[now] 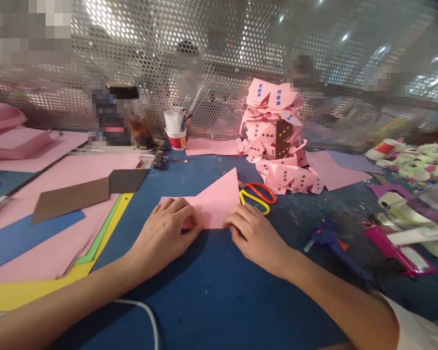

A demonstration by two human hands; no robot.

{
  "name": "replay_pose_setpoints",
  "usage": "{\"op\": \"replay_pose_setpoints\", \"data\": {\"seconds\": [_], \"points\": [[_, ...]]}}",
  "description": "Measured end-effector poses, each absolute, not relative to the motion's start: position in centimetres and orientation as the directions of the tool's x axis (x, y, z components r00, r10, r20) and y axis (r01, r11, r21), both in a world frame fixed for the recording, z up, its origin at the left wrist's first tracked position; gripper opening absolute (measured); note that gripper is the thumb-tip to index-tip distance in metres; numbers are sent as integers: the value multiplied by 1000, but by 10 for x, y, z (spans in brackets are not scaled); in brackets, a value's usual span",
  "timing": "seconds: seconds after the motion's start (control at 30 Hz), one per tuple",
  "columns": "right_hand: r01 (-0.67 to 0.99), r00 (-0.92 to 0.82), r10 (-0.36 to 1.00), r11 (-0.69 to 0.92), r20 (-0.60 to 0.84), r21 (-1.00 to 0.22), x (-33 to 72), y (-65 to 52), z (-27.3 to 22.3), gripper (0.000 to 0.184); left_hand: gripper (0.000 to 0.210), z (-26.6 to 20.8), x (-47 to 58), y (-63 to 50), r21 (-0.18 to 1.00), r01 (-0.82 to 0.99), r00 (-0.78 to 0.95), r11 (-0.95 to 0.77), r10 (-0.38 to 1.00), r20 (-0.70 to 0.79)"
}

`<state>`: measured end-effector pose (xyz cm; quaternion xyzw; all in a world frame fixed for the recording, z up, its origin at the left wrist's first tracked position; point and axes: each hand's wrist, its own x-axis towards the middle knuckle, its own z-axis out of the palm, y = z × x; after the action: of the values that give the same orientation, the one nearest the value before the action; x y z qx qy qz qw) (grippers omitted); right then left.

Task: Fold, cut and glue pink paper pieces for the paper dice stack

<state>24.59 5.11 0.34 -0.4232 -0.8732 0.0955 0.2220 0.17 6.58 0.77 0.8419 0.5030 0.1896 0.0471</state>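
The folded pink sheet (219, 206) lay on the blue table (219, 287) immediately left of the scissors (258, 198), its raised peak appearing to cover part of their blades. The left hand (173, 221), farther left of the scissors, grasped the sheet's left end, with thumb and forefinger drawn together at the near edge. The right hand (253, 228), on the near side of the scissors, set bent fingers at the sheet's near right corner; whether they pinched or merely pressed could not be told. Unequal pressure from the two hands could have skewed the fold or creased the peak. Sliding the sheet toward the scissors could have snagged its edge on the blades or handles. A forward sweep of the right hand could have struck the stacked pink paper tower (266, 131), located just beyond the scissors; its loose, uneven layers suggested poor stability. The blue glue gun (336, 248) lay right of and nearer than the scissors, close to the right forearm; its temperature could not be determined, and elbow movement might have caused contact.
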Motion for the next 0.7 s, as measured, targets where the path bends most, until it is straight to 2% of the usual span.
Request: {"op": "replay_pose_setpoints", "data": {"seconds": [0.1, 0.43, 0.7], "points": [[699, -547, 781, 624, 301, -350, 246, 51, 4, 23, 19, 5, 5, 65, 248, 850, 399, -464, 876, 272], [700, -543, 786, 618, 295, -357, 247, 52, 4, 21, 5, 2, 1, 65, 300, 826, 404, -477, 873, 275], [691, -543, 792, 610, 278, -387, 248, 52, 6, 23, 7, 3, -3, 64, 334, 823, 399, -461, 885, 237]]}}
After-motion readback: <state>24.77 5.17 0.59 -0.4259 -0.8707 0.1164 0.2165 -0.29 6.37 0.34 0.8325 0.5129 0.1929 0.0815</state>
